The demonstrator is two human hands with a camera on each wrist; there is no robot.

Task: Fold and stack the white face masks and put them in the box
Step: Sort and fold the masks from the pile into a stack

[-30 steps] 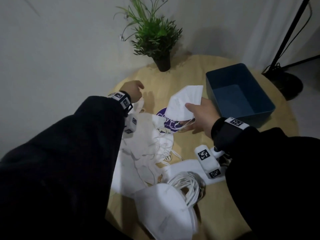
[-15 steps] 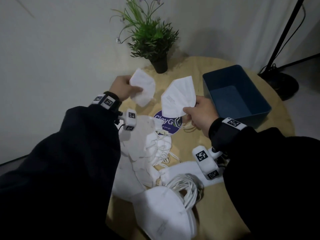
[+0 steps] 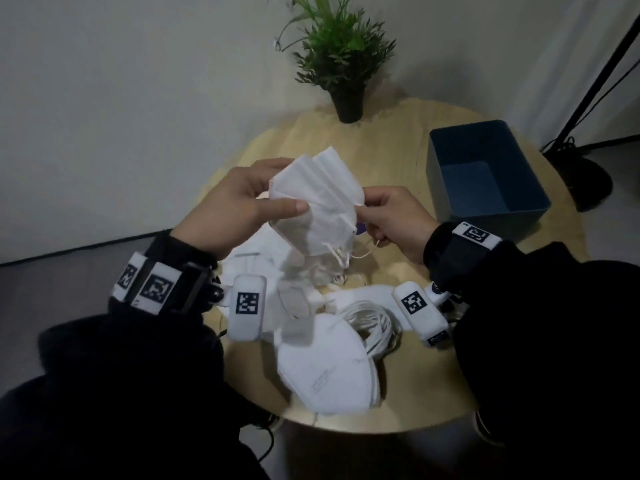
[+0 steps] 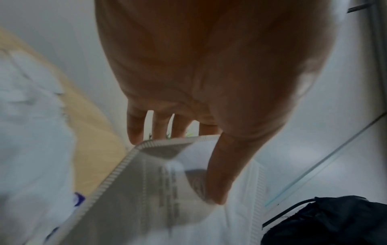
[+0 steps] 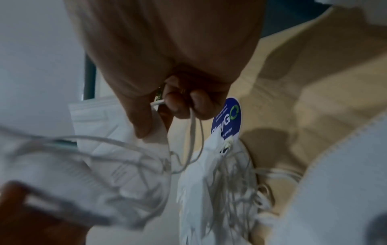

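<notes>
Two folded white face masks [image 3: 317, 199] are held together, one against the other, above the round wooden table [image 3: 398, 147]. My left hand [image 3: 239, 209] grips their left side, thumb across the front; the left wrist view shows that thumb pressed on the masks [image 4: 150, 179]. My right hand [image 3: 388, 216] pinches their right edge, and in the right wrist view its curled fingers also hold an ear loop [image 5: 195, 129] beside the masks [image 5: 108, 126]. The dark blue box [image 3: 485, 181] stands empty at the right.
Loose masks with tangled ear loops [image 3: 311, 282] lie under my hands. A stack of folded masks [image 3: 329, 372] sits near the table's front edge. A potted plant [image 3: 343, 57] stands at the back, a black lamp stand [image 3: 581, 168] to the right. A blue round sticker [image 5: 227, 117] marks the tabletop.
My left hand picked up a mask and carried it right; my right hand brought its mask left. The two masks now meet between both hands, closer to me.
</notes>
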